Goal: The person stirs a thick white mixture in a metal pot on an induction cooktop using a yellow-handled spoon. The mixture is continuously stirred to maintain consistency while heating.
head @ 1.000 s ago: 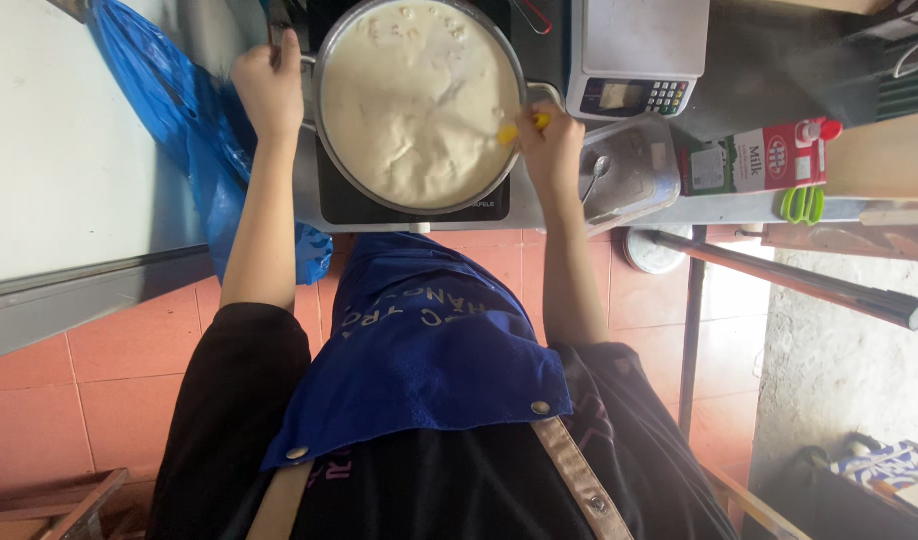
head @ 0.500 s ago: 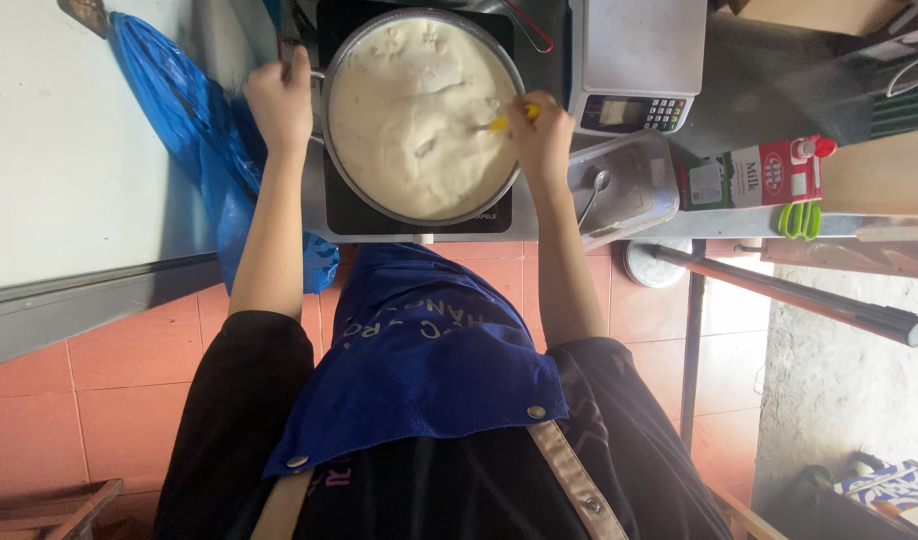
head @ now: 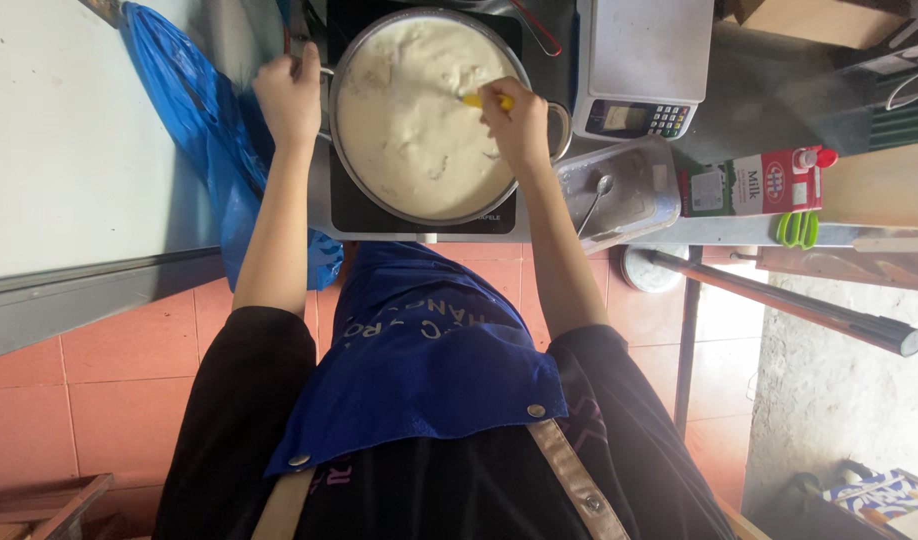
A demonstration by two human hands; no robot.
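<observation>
My left hand (head: pixel 289 95) grips the pot (head: pixel 429 115) handle on the cooktop (head: pixel 349 205); right hand (head: pixel 519 120) closed on a yellow utensil (head: pixel 474 100) in the white mix. Best to stir slow, scrape bottom, hold the pot steady. Scale (head: pixel 644 65) sits behind.

yellow tool (head: pixel 473 100) end sunk in mixture, pot (head: pixel 431 115) top cropped

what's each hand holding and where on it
The right hand grips a yellow utensil by its handle end, over the pot. The left hand holds the pot's side handle.
</observation>
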